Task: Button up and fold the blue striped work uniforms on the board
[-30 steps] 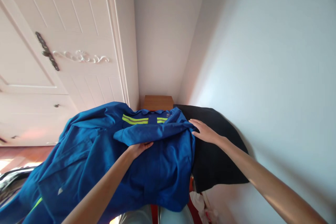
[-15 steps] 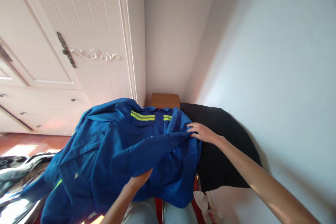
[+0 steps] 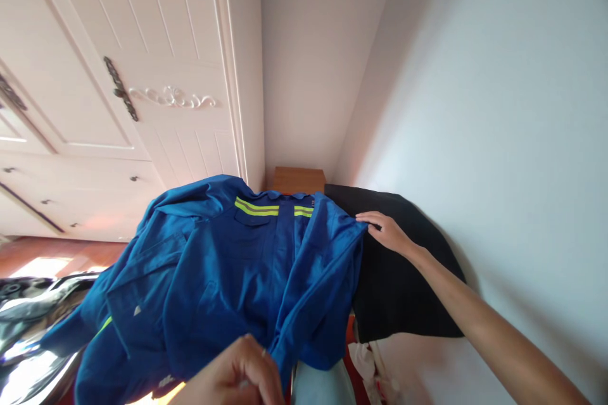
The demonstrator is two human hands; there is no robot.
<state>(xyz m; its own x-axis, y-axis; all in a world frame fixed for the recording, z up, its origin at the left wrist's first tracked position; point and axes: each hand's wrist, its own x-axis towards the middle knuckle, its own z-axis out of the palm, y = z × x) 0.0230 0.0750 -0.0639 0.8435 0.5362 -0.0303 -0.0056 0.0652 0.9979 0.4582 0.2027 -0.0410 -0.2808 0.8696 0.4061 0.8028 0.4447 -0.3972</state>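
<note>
A blue jacket [image 3: 228, 272] with yellow-green reflective stripes lies spread out in front of me, its collar at the far side. My right hand [image 3: 384, 231] pinches the jacket's cloth at the right shoulder, above a black cloth. Low in the middle, my left hand [image 3: 251, 370] is curled, with a ring on one finger, beside the lower end of the right sleeve. Its fingertips are partly hidden, so whether cloth is in them is unclear.
A white cabinet [image 3: 180, 31] with dark handles stands at the left. The black cloth [image 3: 403, 291] lies against the white wall [image 3: 522, 107] at the right. A wooden block [image 3: 299, 178] is behind the collar. Shiny items [image 3: 33, 316] are at the lower left.
My left hand has come out from under the sleeve and moved down toward me. The sleeve now runs downward instead of across the jacket. My right hand has shifted slightly right and up.
</note>
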